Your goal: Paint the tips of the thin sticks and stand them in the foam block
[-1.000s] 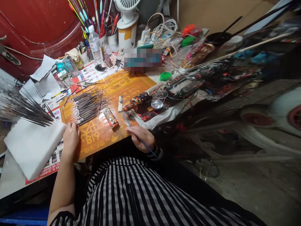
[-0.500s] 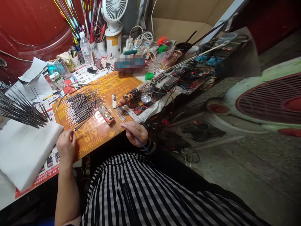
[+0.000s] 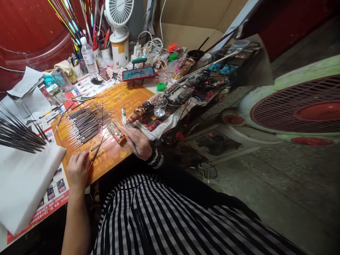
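Observation:
My left hand (image 3: pixel 79 167) is closed on a thin dark stick (image 3: pixel 97 152) at the table's front edge, its tip pointing up and right. My right hand (image 3: pixel 138 142) is closed around a thin blue brush (image 3: pixel 133 146), beside a small paint-stained block (image 3: pixel 116 132). A large pile of dark sticks with pale tips (image 3: pixel 86 124) lies on the orange board (image 3: pixel 108 161), beyond my hands. More long dark sticks (image 3: pixel 22 136) stand in a white foam block (image 3: pixel 29 177) to the left of my left hand.
A water bottle (image 3: pixel 89 58), a white fan (image 3: pixel 119 14) and a phone on a stand (image 3: pixel 138 73) are at the back. Right of my right hand, the table holds a white cloth (image 3: pixel 170 122), a small clear cup (image 3: pixel 159 113) and paint-stained clutter.
My right hand has moved left and slightly up with the brush, to beside the block. The stick at my left hand now shows more of its length. The view has shifted slightly.

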Tool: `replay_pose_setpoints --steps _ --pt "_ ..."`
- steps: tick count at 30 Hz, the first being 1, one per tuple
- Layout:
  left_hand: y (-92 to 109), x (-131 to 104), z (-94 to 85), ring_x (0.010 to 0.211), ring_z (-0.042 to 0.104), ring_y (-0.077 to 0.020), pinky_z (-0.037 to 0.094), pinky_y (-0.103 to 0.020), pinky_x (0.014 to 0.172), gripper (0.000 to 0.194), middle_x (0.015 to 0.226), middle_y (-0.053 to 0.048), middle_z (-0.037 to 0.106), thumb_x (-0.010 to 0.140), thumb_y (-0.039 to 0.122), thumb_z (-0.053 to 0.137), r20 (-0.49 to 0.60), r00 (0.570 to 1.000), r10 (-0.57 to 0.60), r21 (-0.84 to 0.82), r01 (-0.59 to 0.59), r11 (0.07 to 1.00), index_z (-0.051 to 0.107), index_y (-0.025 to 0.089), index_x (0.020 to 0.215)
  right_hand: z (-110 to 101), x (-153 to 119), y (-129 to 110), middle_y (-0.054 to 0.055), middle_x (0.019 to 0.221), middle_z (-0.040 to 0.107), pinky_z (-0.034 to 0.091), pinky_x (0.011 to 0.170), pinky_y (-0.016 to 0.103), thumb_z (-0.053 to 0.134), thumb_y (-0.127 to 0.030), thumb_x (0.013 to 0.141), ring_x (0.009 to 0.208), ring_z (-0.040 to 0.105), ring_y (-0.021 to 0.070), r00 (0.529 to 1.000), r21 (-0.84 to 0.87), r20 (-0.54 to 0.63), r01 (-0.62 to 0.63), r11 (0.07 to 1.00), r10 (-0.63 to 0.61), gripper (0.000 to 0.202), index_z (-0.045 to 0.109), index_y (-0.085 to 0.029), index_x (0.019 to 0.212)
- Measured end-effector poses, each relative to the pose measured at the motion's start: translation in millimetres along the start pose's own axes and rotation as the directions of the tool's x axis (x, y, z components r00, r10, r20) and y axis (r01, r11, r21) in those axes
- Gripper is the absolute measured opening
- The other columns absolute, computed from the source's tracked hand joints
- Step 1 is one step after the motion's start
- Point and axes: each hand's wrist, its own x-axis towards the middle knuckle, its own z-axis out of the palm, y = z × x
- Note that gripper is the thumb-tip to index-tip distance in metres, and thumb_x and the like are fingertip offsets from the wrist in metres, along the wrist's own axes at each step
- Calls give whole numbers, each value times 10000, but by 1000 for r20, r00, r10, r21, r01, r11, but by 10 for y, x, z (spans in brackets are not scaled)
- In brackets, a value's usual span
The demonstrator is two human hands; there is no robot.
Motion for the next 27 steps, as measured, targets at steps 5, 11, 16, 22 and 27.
replay_pose_setpoints --steps 5,11,16,22,27 --pt "-94 -37 99 887 626 -179 493 -291 852 171 963 -60 715 951 248 587 -180 977 117 -17 -122 992 694 205 1078 64 -12 61 91 1466 546 496 1147 458 403 -176 1023 1359 535 248 996 -10 73 -55 998 56 551 326 -231 1566" --pt "-90 -16 99 886 623 -175 499 -297 852 195 978 -72 701 923 194 625 -261 952 162 -7 -170 985 687 191 1107 56 -9 61 99 1476 534 489 1158 448 383 -158 1023 1369 525 242 994 -43 90 -56 997 60 561 299 -208 1576" --pt "-67 9 92 887 628 -175 503 -304 851 173 960 -74 703 924 191 618 -270 945 187 -7 -196 981 680 180 1085 73 -21 64 119 1452 555 492 1154 444 392 -151 1023 1364 530 244 993 -84 86 -68 994 75 549 317 -180 1567" --pt "-48 14 94 858 623 -169 508 -307 837 127 947 -75 692 933 223 606 -255 957 138 -13 -146 989 679 173 1024 84 -18 65 123 1439 567 497 1150 437 397 -136 1020 1358 536 244 995 -94 67 -64 994 70 556 316 -178 1568" --pt "-16 29 87 857 628 -170 511 -312 838 112 931 -75 692 931 222 601 -251 959 135 -4 -140 990 675 171 998 85 10 44 122 1444 563 508 1133 441 391 -116 1014 1356 538 240 997 -107 34 -59 993 63 570 300 -189 1572"
